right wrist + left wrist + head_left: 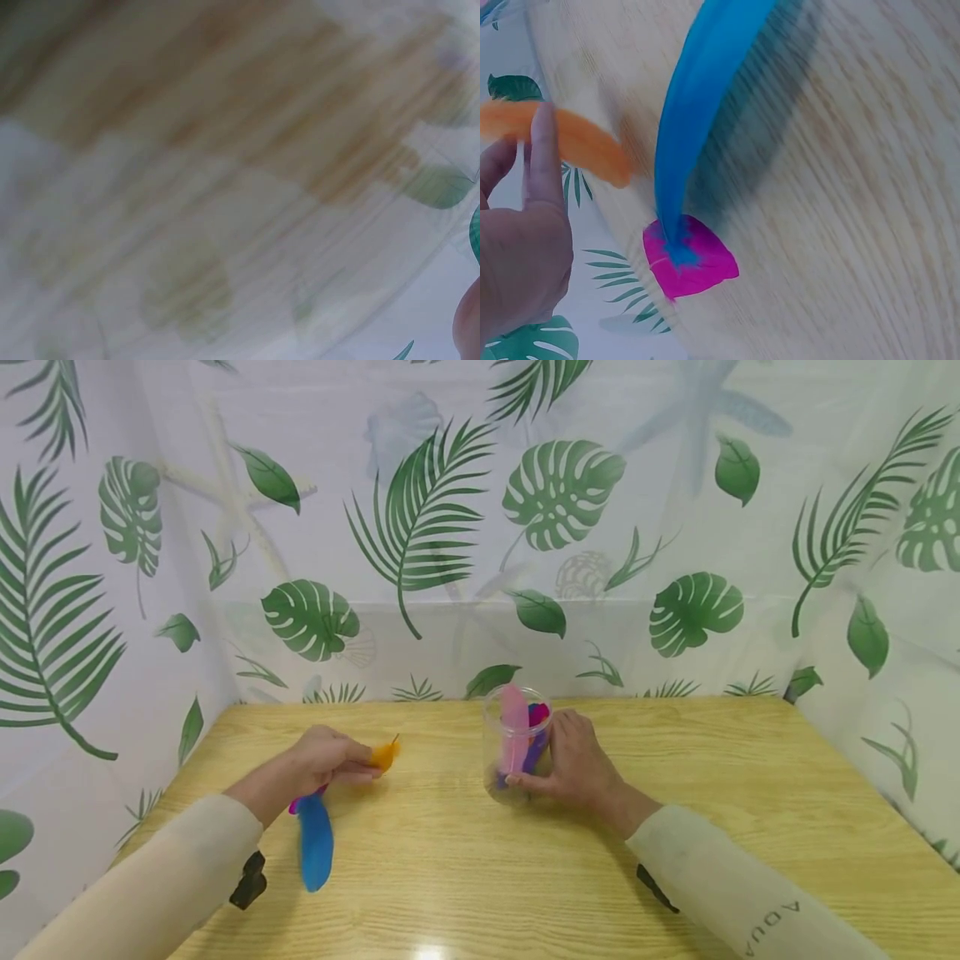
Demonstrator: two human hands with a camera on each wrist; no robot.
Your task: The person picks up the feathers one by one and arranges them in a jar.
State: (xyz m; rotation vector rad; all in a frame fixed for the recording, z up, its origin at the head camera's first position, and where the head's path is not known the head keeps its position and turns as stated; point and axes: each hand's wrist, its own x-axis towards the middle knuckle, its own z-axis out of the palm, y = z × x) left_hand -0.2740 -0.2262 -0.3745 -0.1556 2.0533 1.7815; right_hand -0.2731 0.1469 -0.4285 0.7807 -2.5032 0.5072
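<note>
Between thumb and fingers my left hand (330, 758) pinches an orange feather (592, 144), held above the table left of the cup. Below that hand a blue feather (317, 845) lies on the table, its quill end over a magenta feather (694, 266). My right hand (583, 760) grips the side of a clear plastic cup (492, 752), which stands upright near the table's back edge. Inside the cup are a pink feather (514, 727) that rises above the rim, a purple one (536, 752) and a magenta one. The right wrist view is mostly blurred and shows only a fingertip.
A wood-grain table (465, 877) spreads under both hands. White sheeting (465, 568) printed with green leaves hangs behind it and along both sides. Dark wrist devices (249, 881) sit under the sleeves.
</note>
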